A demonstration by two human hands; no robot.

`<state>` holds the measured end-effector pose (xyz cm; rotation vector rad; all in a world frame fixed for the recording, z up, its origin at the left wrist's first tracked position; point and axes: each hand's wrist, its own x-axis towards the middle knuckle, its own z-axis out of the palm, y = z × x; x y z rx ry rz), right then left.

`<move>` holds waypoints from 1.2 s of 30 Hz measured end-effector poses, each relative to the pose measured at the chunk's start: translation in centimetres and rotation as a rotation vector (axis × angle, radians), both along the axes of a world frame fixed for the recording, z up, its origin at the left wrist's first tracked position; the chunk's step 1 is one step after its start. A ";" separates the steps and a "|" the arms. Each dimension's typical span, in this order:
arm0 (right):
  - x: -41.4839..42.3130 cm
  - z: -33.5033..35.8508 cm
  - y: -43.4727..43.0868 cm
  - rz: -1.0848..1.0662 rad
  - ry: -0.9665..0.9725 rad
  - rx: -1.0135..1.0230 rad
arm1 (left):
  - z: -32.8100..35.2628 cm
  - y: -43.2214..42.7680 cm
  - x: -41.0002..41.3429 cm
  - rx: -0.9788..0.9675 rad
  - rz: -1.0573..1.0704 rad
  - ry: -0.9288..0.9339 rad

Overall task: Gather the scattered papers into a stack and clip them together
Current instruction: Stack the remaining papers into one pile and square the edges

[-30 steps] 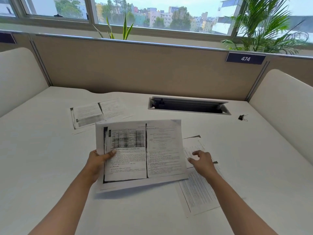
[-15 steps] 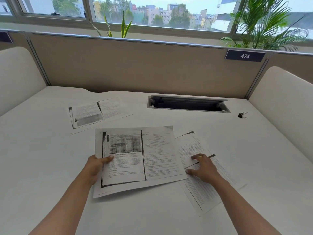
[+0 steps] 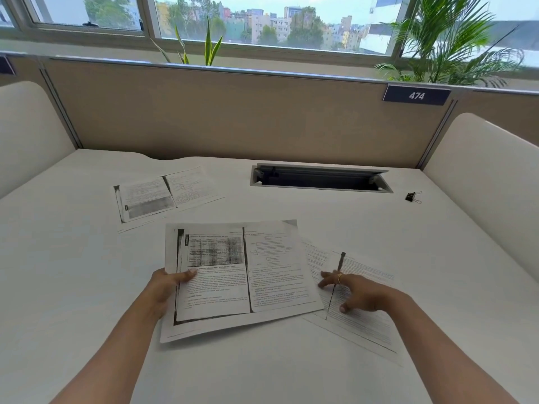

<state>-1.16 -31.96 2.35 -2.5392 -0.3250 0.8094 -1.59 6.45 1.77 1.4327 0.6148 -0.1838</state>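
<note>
White counter (image 3: 73, 272) beside a city-view window. Pinches the top photocopy (image 3: 242, 275) at its left edge with the left grip (image 3: 164, 290); rests the right grip (image 3: 361, 291), fingers spread, on a second sheet (image 3: 358, 328) partly beneath it. Mid-gathering, apparently: next calls for the third sheet (image 3: 163, 195) far left, then the binder clip (image 3: 411, 196) far right.

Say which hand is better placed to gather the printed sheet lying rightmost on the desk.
The right hand, probably: its spread fingers rest on that white printed sheet, while the left hand pinches the large photocopied double-page sheet by its left edge.
</note>
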 end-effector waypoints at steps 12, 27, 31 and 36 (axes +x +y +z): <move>-0.7 -2.4 -0.2 -0.165 -0.111 0.242 | 0.0 0.1 -0.4 0.025 -0.008 0.073; -2.0 -1.6 -2.0 -0.982 -0.279 -0.232 | -0.7 0.4 0.1 0.137 0.077 0.128; -1.9 -1.4 -1.7 -1.015 -0.251 -0.278 | -1.0 0.6 0.2 0.129 0.069 0.138; -1.3 -0.9 -1.5 -1.129 -0.188 -0.252 | -2.0 1.3 0.5 0.104 0.062 0.137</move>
